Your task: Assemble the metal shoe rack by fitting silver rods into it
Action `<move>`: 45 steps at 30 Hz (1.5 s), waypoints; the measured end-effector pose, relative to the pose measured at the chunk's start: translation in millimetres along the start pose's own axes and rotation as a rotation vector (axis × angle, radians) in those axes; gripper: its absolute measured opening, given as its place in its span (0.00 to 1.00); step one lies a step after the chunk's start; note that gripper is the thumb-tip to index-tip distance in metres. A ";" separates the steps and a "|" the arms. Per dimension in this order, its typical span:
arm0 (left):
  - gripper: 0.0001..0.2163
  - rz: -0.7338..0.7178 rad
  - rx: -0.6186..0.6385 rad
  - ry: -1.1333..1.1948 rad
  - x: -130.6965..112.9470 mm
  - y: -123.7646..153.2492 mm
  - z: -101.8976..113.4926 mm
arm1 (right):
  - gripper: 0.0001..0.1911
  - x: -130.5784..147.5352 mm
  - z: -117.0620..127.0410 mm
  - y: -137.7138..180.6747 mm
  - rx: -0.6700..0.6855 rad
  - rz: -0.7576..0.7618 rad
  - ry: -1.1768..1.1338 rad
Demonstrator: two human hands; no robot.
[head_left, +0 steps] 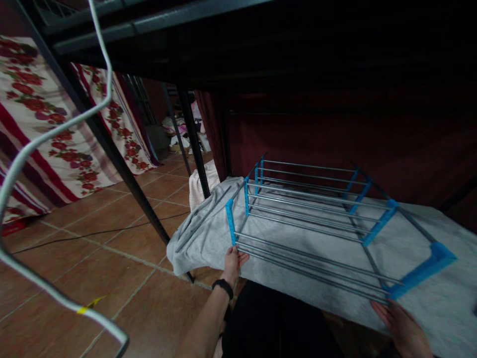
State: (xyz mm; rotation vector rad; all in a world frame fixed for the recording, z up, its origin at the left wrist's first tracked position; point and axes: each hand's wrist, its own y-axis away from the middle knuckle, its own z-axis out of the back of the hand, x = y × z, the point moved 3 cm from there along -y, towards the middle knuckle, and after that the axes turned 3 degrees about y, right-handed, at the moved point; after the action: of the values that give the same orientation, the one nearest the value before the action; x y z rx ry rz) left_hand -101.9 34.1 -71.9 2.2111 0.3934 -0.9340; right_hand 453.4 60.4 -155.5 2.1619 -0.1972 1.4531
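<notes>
A metal rack with blue plastic corner joints [313, 199] and several thin grey bars lies on a grey blanket [298, 238] spread over the lower bunk. My left hand [233, 262], with a black band at the wrist, grips the rack's near left corner below a blue joint. At the near right corner, my right hand [400, 320] holds the rack by the end of its lowest bars, beside another blue joint. Fingers of both hands are partly hidden under the bars.
A bent white metal tube [55, 132] crosses the left foreground. Dark bunk posts [122, 181] and the upper bunk frame [156, 22] surround the bed. Behind hangs a dark red curtain [316, 134]; a floral cloth [37, 114] hangs left. A black cable [100, 229] crosses the tiled floor.
</notes>
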 end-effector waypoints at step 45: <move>0.13 0.107 0.007 -0.162 -8.2 -22.1 -6.7 | 0.05 34.4 -47.3 39.5 -0.064 -0.012 -0.166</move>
State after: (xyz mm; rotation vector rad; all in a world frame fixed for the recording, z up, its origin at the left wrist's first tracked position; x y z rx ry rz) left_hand -115.5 54.5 -73.3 2.1216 0.1941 -1.0483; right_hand 413.2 55.8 -97.7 2.2275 -0.2860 1.2432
